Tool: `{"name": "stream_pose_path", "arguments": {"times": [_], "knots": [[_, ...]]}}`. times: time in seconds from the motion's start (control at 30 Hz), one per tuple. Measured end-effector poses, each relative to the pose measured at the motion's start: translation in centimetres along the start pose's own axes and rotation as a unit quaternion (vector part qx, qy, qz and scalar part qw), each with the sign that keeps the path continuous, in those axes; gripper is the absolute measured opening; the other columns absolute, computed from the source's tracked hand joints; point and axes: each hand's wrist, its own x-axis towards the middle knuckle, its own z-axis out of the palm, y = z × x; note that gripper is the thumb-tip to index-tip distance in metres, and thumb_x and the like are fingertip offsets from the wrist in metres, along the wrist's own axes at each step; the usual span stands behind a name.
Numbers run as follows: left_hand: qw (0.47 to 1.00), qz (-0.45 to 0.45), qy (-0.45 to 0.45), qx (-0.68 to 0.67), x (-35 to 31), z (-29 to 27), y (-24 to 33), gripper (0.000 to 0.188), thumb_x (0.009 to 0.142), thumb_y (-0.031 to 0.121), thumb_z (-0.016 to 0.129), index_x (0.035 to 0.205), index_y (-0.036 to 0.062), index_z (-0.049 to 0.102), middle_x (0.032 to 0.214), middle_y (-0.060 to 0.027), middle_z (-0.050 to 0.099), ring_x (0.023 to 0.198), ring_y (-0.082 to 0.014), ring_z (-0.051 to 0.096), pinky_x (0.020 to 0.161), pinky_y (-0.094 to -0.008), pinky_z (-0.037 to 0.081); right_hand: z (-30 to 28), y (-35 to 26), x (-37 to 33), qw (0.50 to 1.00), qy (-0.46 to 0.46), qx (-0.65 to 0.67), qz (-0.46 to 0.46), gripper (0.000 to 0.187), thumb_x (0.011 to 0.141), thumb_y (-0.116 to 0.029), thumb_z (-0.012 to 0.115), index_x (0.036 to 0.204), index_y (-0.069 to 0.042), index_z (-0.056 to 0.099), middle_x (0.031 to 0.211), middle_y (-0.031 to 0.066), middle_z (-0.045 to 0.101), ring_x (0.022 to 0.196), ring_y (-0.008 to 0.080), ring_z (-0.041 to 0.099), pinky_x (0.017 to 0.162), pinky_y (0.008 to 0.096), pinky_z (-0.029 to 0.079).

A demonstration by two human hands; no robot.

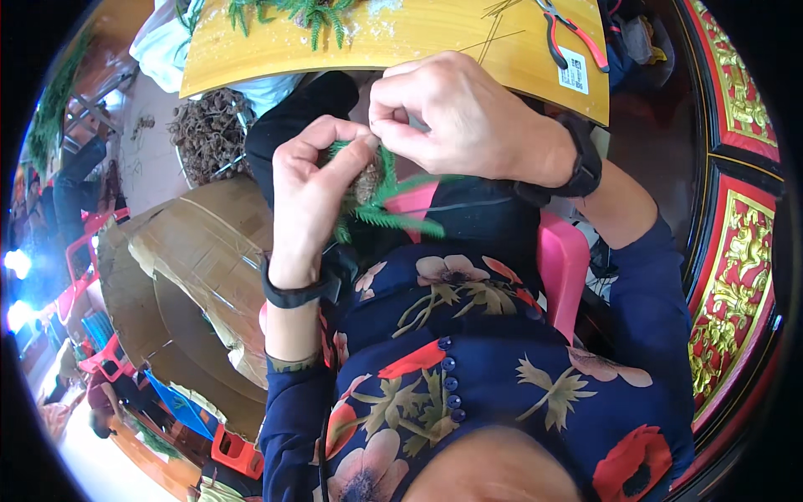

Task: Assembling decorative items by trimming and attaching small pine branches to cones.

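Observation:
My left hand grips a green artificial pine sprig with a brown pine cone set against it, thumb and forefinger pinched together at its top. Just beside those fingertips is my right hand, its thumb and forefinger pressed together; whatever lies between them is too small to make out. Both hands are close together over my lap, in front of the table's near edge. The sprig's outer fronds look blurred.
On the yellow table lie red-handled pliers, thin wires, a white label and more green sprigs. To the left stand a basket of pine cones and an open cardboard box. Carved red-and-gold panels border the right side.

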Motion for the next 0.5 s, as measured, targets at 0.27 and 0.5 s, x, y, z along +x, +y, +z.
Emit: {"name": "stream_pose_path", "arguments": {"times": [0.27, 0.5], "knots": [[0.995, 0.020, -0.022, -0.094, 0.2, -0.5, 0.6, 0.009, 0.084, 0.006, 0.060, 0.086, -0.0011, 0.065, 0.083, -0.0026, 0.065, 0.074, -0.0057, 0.057, 0.068, -0.0192, 0.044, -0.6, 2.0, 0.6, 0.986, 0.073, 0.052, -0.141, 0.012, 0.077, -0.009, 0.067, 0.089, -0.007, 0.065, 0.084, 0.0068, 0.062, 0.075, 0.0219, 0.060, 0.066, 0.0311, 0.047], [0.966, -0.073, -0.084, -0.232, 0.4, -1.0, 0.3, 0.009, 0.084, 0.006, 0.060, 0.086, -0.0011, 0.065, 0.083, -0.0033, 0.065, 0.074, -0.0064, 0.057, 0.068, -0.0190, 0.043, -0.8, 2.2, 0.9, 0.951, 0.092, -0.095, -0.281, 0.016, 0.077, -0.012, 0.068, 0.093, -0.008, 0.065, 0.088, 0.0048, 0.062, 0.078, 0.0219, 0.059, 0.069, 0.0323, 0.046]]}}
